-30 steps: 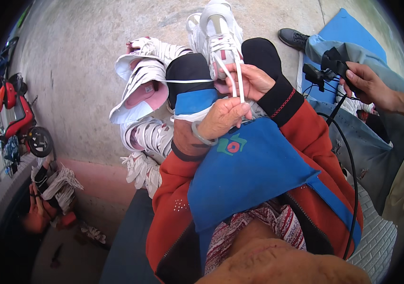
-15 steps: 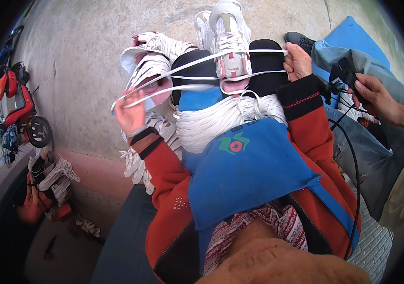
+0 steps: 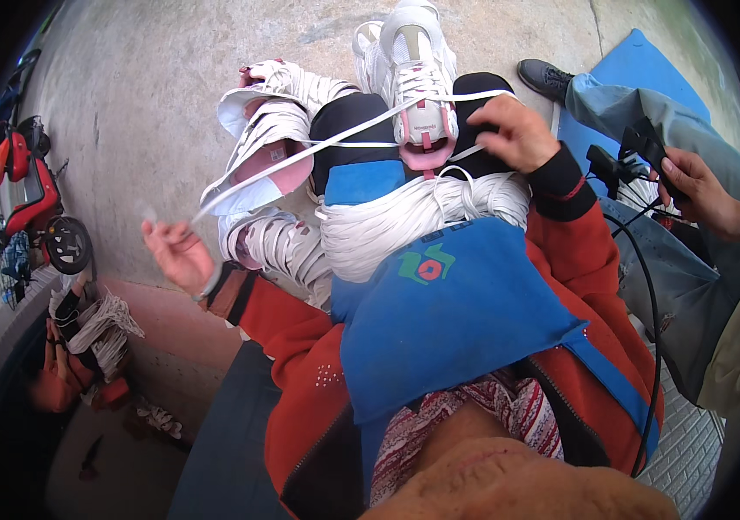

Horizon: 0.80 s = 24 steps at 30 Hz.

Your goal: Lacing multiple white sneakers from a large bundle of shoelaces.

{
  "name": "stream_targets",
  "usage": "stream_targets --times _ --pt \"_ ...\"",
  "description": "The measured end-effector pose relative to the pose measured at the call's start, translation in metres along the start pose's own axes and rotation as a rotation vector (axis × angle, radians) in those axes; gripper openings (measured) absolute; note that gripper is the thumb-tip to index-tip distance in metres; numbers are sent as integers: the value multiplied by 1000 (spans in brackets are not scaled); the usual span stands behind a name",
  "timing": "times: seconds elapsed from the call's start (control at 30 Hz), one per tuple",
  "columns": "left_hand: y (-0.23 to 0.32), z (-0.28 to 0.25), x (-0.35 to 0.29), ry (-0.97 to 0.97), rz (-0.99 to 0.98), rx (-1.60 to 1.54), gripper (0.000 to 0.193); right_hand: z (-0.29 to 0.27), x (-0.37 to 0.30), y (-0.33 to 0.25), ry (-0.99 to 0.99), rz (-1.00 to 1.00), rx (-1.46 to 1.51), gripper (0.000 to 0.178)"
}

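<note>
A white and pale-pink sneaker [image 3: 422,108], partly laced, rests between my black-covered knees with its heel towards me. From its eyelets a long white shoelace [image 3: 326,148] stretches down to the left, where my left hand [image 3: 181,256] pinches it out beside my knee; those fingers are slightly blurred. My right hand [image 3: 519,132] is curled over my right knee, with a lace between its fingertips. Another stretch of lace loops past its knuckles. Across my lap, above the blue apron [image 3: 465,295], lies a thick bundle of white laces [image 3: 387,234].
Several white and pink shoe uppers [image 3: 270,156] wound with laces lie beside my left knee. At right, another person's hand [image 3: 708,191] holds a black device with cables. A red scooter [image 3: 27,186] stands at far left. Near it, another person sits with a lace bundle [image 3: 110,334].
My left hand has swung outward and down to the left, drawing the lace taut. My right hand has come in and down towards the shoe, its fingers more curled.
</note>
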<state>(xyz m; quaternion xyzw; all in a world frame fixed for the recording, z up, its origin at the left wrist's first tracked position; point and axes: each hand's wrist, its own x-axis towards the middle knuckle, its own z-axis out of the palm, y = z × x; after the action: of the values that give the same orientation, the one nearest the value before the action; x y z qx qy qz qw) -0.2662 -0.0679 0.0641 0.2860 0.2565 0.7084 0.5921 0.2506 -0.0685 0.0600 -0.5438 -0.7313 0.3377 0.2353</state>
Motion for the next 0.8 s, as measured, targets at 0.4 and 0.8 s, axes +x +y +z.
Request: stream_targets --times 0.4,0.8 --pt "-197 145 -23 -324 -648 856 32 -3 -8 12 181 188 -469 4" --pt "-201 127 -23 -679 -457 1264 17 41 -9 7 -119 -2 -516 13"
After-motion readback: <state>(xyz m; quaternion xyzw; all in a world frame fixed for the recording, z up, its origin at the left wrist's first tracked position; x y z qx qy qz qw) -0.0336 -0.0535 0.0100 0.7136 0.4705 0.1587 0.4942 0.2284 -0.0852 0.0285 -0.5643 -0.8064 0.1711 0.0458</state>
